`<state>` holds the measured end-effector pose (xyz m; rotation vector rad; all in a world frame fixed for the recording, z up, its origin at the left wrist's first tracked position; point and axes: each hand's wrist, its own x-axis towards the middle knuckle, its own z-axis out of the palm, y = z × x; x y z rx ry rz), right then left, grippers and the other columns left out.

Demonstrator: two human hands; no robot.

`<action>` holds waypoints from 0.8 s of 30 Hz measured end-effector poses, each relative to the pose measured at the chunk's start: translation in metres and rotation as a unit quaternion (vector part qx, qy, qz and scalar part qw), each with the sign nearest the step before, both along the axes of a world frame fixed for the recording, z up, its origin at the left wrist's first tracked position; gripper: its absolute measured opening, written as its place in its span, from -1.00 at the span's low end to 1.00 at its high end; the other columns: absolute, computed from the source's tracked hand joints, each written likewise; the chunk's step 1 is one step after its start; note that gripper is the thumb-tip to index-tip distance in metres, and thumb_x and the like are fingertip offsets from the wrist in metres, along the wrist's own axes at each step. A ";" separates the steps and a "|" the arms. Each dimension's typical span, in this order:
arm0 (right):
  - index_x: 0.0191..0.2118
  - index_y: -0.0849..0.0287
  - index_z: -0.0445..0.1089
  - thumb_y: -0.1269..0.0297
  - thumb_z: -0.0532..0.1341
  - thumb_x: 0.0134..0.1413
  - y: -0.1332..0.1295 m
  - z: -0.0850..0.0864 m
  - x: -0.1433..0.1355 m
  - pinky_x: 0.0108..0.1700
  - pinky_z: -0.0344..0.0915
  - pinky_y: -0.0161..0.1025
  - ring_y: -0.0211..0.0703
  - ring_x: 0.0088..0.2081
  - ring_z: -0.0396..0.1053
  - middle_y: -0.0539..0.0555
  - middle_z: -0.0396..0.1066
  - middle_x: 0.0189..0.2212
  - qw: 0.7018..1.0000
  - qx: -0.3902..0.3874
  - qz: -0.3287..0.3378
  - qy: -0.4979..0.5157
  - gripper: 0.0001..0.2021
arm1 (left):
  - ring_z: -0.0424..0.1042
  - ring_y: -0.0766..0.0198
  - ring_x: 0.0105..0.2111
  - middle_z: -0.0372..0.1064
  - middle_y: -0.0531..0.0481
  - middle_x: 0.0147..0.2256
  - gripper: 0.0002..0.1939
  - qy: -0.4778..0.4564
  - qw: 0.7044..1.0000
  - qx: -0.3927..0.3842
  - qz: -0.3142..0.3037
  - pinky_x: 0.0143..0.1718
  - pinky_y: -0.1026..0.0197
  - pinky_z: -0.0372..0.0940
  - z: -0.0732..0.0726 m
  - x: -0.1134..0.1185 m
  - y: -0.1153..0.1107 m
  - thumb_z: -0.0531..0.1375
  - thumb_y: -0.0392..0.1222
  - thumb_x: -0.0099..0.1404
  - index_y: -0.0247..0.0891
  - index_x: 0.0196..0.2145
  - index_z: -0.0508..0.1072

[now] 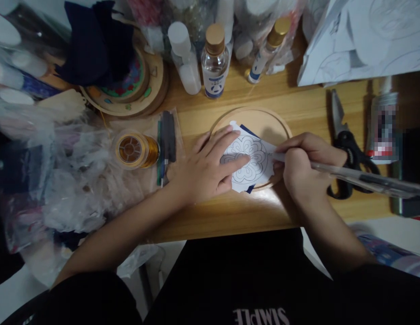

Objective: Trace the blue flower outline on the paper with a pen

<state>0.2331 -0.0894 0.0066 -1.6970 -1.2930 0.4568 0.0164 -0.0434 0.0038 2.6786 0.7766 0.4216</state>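
while the left hand (206, 169) lies over the left part of a white paper with a flower drawing (259, 166), its fingers loosely spread and pressing down without gripping, the right hand (302, 169) is closed around a long pen (365, 177). the pen's tip points left at the paper's right edge; whether it touches cannot be told. the paper lies on a round wooden board (269, 124), at the middle of the wooden table (226, 221), and corners of a dark blue piece (249, 131) show from under it at the far and near sides.

to the right, just past the right hand, lie black-handled scissors (348, 144), blades to the far side, and beyond them a blurred tube (385, 126). left of the left hand, a spool of golden thread (137, 150) rests beside a dark marker (168, 135), with crumpled plastic bags (81, 198) further left. on the far side stand a white-capped bottle (185, 58) and a gold-capped bottle (214, 67); at far left, dark cloth (94, 45) drapes over round wooden hoops (157, 88), and at far right are sheets with line drawings (368, 49).
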 end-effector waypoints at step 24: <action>-0.57 0.05 0.44 0.51 0.14 -0.09 0.001 0.003 0.000 -0.57 0.16 -0.25 -0.26 -0.64 0.26 -0.11 0.32 -0.69 1.000 0.007 0.006 -0.009 -0.77 | 0.18 -0.21 0.37 0.18 -0.34 0.30 -0.55 -0.007 1.000 -0.001 -0.006 0.33 -0.19 0.13 -0.001 0.000 0.001 0.23 -0.36 0.28 -0.19 0.13 0.49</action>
